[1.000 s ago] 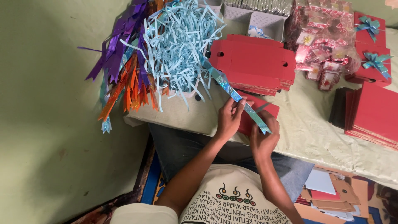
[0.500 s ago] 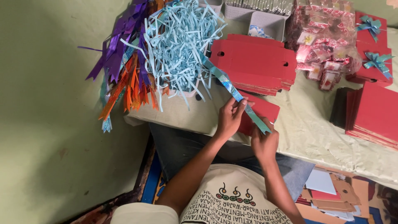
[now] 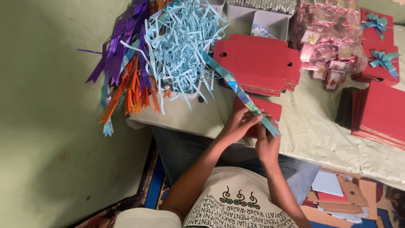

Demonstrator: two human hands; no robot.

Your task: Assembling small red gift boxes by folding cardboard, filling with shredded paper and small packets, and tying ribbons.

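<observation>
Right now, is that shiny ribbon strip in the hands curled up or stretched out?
Stretched out: the ribbon strip runs straight and slanted from the ribbon pile to both hands.

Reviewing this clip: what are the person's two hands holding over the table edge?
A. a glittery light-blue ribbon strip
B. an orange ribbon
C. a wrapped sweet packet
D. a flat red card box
A: both the left hand and the right hand pinch the glittery blue ribbon strip, which runs diagonally up to the pile of pale blue ribbons.
</observation>
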